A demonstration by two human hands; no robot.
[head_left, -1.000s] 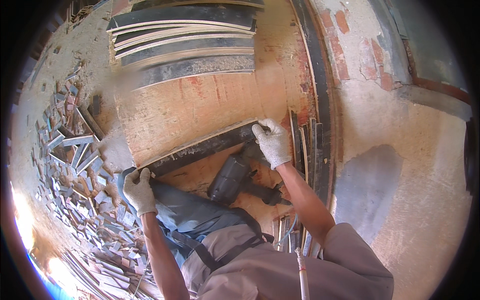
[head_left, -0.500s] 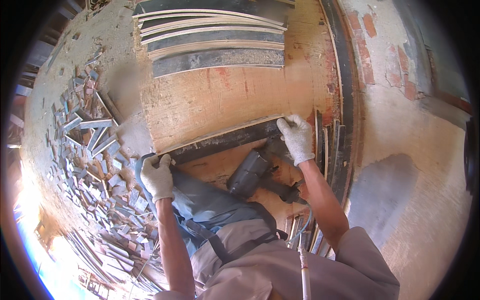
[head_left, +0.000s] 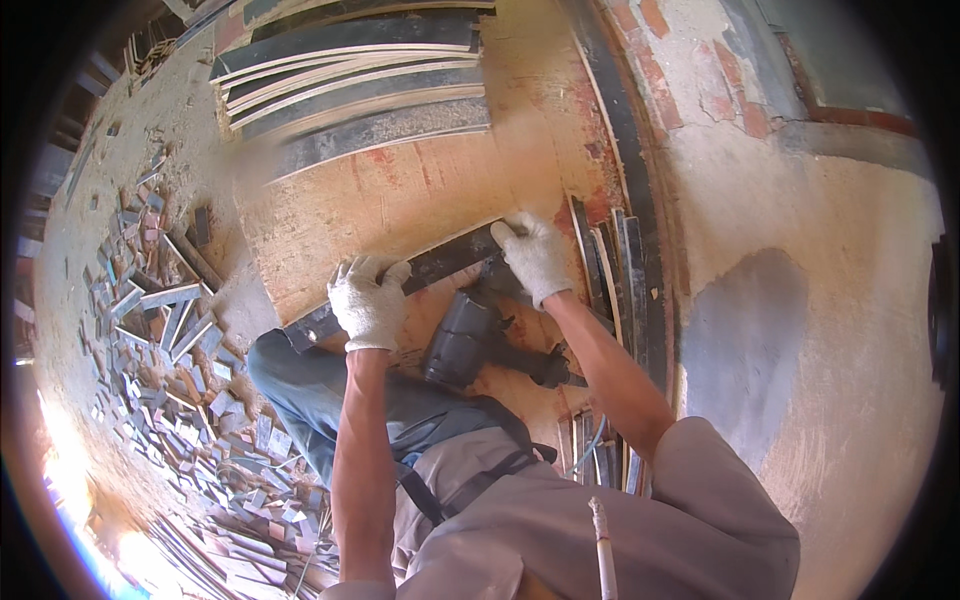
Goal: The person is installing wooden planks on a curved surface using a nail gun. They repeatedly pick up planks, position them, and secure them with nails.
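1. Black-faced wooden strip, head view: lies aslant on the wooden worktop, left end by the worktop's edge, beside the trousered knee.
2. Right hand pinches the strip near its right end, thumb on top. Left hand curls over it nearer the left end; how firmly, cannot tell.
3. Black power tool lies close on the body side. A careless swing of strip or wrist could knock it.
4. Left end might tip if pressed beyond the edge.
5. Cigarette, lower edge: falling ash could singe clothing.
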